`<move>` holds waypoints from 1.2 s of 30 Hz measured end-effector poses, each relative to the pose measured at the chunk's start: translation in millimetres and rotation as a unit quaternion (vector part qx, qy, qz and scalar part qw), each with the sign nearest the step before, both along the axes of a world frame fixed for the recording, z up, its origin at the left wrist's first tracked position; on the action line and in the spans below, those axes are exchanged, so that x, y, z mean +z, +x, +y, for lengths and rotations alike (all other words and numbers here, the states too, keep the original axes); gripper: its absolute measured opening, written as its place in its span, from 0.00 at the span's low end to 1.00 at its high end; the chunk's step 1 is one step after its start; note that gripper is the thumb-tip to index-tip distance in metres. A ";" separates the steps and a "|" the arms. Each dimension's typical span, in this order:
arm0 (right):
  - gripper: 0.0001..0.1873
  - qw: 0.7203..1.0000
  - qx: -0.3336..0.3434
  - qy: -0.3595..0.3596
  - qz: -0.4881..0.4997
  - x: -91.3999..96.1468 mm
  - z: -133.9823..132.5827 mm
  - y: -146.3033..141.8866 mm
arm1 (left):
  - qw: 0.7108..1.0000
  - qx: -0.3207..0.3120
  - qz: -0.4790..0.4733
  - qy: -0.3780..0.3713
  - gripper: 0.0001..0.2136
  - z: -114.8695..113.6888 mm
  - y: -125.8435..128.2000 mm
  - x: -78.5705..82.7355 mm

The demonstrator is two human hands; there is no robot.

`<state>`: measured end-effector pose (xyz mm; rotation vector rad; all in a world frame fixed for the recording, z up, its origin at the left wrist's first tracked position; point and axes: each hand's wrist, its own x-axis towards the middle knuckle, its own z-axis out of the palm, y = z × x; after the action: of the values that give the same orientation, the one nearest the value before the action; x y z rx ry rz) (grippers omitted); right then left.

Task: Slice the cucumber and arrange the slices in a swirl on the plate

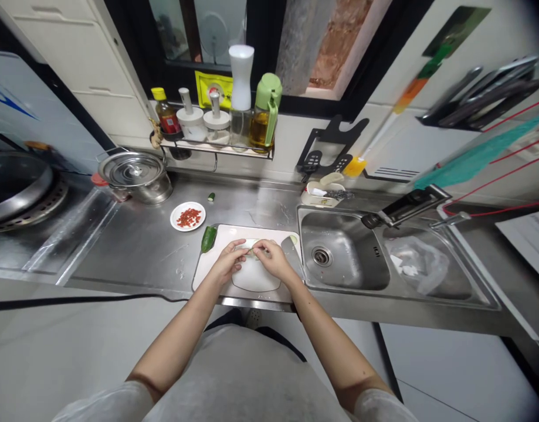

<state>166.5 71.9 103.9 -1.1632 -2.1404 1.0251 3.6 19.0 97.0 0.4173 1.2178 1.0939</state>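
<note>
My left hand (230,259) and my right hand (269,257) meet above the white cutting board (207,266). The fingertips of both are pinched together around a small, thin, greenish piece, too small to name. A cut length of cucumber (209,239) lies at the board's left edge. Just right of my right hand, a wide knife blade (290,249) rests on the board, with a pale green slice (294,240) by its tip. Behind the board, a cucumber end (211,197) sits on the steel counter.
A white plate (176,226) of chopped red bits stands behind left, near a lidded steel pot (152,189). To the right is a double sink (343,278) with a black faucet (396,210). Above the counter, a rack (251,153) carries bottles and jars.
</note>
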 end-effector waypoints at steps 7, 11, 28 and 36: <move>0.07 0.984 0.002 -0.155 0.082 -14.8 12.4 10.4 | 0.999 0.006 0.013 0.034 0.33 14.4 11.0 -9.2; 0.06 0.975 0.011 -0.205 0.089 -24.1 22.7 15.0 | 0.997 -0.007 0.045 0.069 0.32 20.2 16.1 -20.9; 0.05 0.982 0.060 -0.126 -0.130 -71.8 71.9 15.1 | 0.908 -0.080 0.405 0.074 0.20 48.6 22.2 -72.6; 0.09 0.964 0.163 -0.204 0.057 -54.1 78.8 9.6 | 0.946 -0.070 0.287 0.134 0.18 44.9 2.5 -65.5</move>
<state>176.1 150.7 49.8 -0.9049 -2.1311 1.7021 6.2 63.9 31.5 1.0720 1.5171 1.0508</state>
